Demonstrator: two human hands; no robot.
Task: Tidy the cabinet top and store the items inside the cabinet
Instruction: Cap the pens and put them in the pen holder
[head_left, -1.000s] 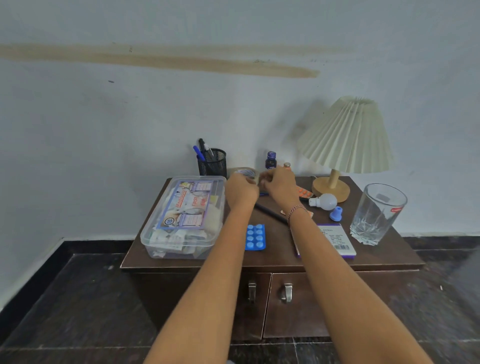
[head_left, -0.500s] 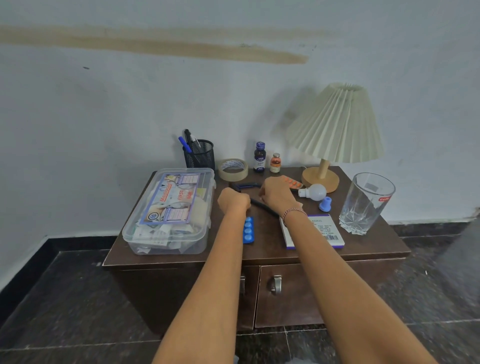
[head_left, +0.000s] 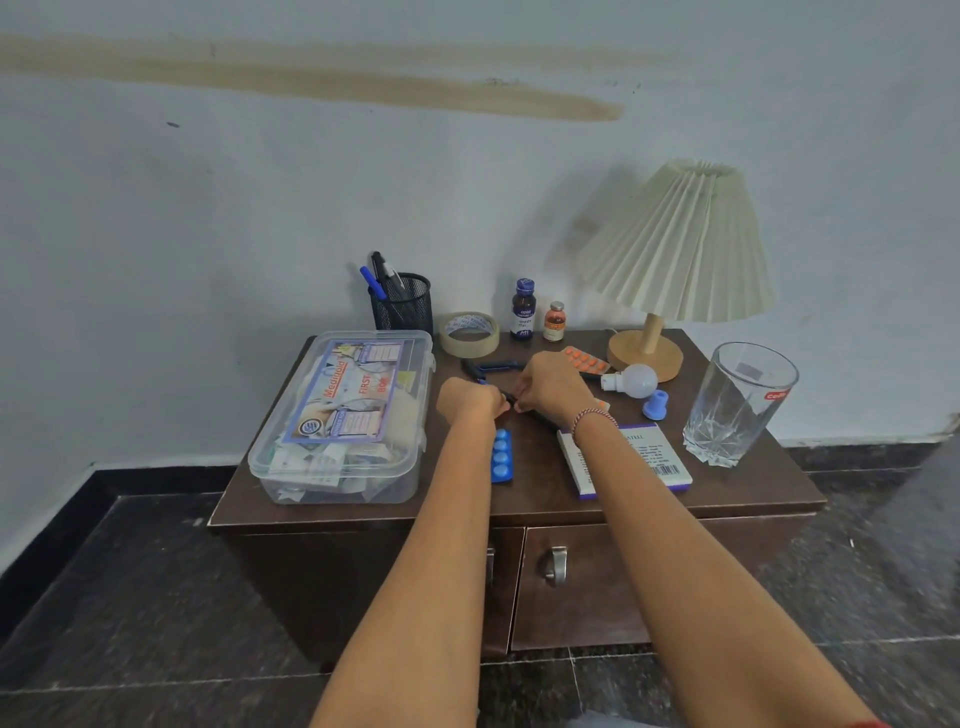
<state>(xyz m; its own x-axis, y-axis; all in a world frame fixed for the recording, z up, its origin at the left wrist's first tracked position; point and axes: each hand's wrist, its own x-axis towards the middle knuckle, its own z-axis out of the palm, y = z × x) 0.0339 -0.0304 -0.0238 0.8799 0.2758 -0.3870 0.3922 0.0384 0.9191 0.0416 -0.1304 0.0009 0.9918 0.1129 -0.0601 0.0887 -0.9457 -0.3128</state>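
Observation:
On the dark brown cabinet top (head_left: 753, 488), my left hand (head_left: 467, 397) and my right hand (head_left: 550, 387) meet at the middle. Both are closed on the ends of a black pen (head_left: 511, 399), whose far part is hidden under my right hand. A blue pill blister (head_left: 502, 457) lies just below my left wrist. Under my right wrist lies a white and purple medicine box (head_left: 644, 457). A clear first aid box (head_left: 340, 415) stands at the left. A black and blue tool (head_left: 493, 366) lies just behind my hands. Below, the cabinet doors (head_left: 597, 587) are shut.
Along the back stand a mesh pen holder (head_left: 402, 304), a tape roll (head_left: 470, 332), a dark bottle (head_left: 523, 310), a small orange bottle (head_left: 555, 322) and a pleated lamp (head_left: 675, 249). An orange blister (head_left: 584, 358), a bulb (head_left: 636, 381), a blue cap (head_left: 654, 405) and a glass (head_left: 737, 402) sit at the right.
Both hands came back from the tape roll and bottles at the rear to the middle of the top and closed on the black pen. The view shifted slightly.

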